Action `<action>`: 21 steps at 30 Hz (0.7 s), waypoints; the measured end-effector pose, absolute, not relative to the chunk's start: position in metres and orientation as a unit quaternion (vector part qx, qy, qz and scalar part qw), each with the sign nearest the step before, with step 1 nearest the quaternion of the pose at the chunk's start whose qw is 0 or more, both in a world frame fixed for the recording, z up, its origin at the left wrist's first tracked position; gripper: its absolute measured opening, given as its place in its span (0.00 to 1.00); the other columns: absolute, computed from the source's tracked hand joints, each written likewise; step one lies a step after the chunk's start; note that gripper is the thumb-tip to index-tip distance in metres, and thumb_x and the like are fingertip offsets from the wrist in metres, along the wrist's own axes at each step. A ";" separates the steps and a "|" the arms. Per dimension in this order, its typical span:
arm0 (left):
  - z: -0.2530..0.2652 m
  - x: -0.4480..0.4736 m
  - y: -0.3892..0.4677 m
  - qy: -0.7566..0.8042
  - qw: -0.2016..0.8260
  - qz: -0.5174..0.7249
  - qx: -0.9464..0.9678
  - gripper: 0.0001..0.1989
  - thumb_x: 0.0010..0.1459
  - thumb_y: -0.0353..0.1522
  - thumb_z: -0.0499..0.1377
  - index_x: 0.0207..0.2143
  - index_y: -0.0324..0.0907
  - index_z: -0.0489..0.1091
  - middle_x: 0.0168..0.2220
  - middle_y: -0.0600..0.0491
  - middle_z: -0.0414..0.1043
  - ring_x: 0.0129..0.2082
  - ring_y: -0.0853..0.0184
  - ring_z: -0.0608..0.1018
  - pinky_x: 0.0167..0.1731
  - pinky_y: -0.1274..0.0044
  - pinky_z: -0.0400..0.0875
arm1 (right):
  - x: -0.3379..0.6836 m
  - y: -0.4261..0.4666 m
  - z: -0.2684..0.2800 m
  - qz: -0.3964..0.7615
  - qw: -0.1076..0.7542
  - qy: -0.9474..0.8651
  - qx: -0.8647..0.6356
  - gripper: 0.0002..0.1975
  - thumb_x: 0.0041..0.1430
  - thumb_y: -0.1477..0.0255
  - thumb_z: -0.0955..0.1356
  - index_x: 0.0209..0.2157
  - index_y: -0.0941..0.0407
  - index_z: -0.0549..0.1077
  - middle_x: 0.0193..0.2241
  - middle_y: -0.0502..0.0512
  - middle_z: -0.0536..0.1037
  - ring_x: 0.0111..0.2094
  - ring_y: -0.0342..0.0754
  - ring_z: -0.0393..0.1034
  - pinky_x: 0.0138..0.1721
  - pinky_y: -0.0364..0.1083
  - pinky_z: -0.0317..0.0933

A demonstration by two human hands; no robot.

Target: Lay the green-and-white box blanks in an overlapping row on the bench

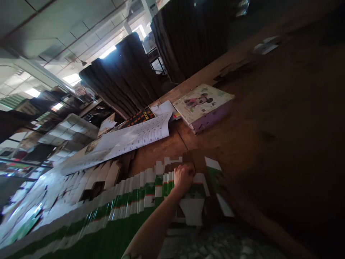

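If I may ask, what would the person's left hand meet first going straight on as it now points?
The left hand would probably meet the box with the cartoon mouse first, beyond a stretch of brown tabletop, though depth is hard to judge.

I can make out two tall dark stacks point(124, 72), one cartoon-printed box point(202, 104), one long printed sheet point(132, 136), one counter point(156, 149), and green-and-white cartons point(126, 201) overlapping too closely for me to number.

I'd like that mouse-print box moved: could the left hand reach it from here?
Probably yes: the mouse-print box lies beyond the left hand, with nothing tall showing between them.
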State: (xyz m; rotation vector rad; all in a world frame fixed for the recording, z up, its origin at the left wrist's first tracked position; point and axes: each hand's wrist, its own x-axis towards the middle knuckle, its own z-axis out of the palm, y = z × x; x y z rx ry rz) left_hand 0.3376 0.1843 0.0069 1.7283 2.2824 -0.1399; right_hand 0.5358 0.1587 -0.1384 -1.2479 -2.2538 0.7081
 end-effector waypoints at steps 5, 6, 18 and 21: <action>0.005 0.339 0.181 0.787 0.129 -0.040 0.602 0.08 0.60 0.34 0.56 0.32 0.47 0.75 0.37 0.55 0.75 0.42 0.63 0.72 0.42 0.71 0.61 | 0.529 0.153 -0.140 0.252 0.222 -0.848 -0.410 0.29 0.64 0.55 0.56 0.64 0.47 0.55 0.68 0.59 0.43 0.66 0.66 0.36 0.58 0.66 0.49; 0.006 0.339 0.181 0.785 0.129 -0.041 0.604 0.08 0.60 0.35 0.56 0.31 0.47 0.75 0.37 0.55 0.75 0.42 0.63 0.72 0.43 0.70 0.61 | 0.529 0.152 -0.139 0.249 0.213 -0.853 -0.406 0.29 0.64 0.55 0.56 0.64 0.45 0.54 0.68 0.57 0.43 0.66 0.66 0.35 0.58 0.67 0.48; 0.007 0.345 0.172 0.751 0.100 -0.047 0.651 0.28 0.55 0.44 0.60 0.58 0.52 0.60 0.55 0.50 0.64 0.54 0.56 0.63 0.53 0.62 0.57 | 0.527 0.157 -0.106 0.203 0.152 -0.866 -0.431 0.29 0.59 0.53 0.62 0.59 0.47 0.64 0.61 0.64 0.62 0.62 0.66 0.52 0.56 0.67 0.50; 0.003 0.346 0.175 0.725 0.113 -0.070 0.676 0.40 0.48 0.48 0.64 0.61 0.51 0.54 0.61 0.47 0.56 0.59 0.52 0.58 0.59 0.54 0.47 | 0.537 0.169 -0.096 0.234 0.140 -0.869 -0.413 0.26 0.58 0.55 0.63 0.55 0.48 0.70 0.57 0.63 0.69 0.59 0.63 0.59 0.55 0.63 0.56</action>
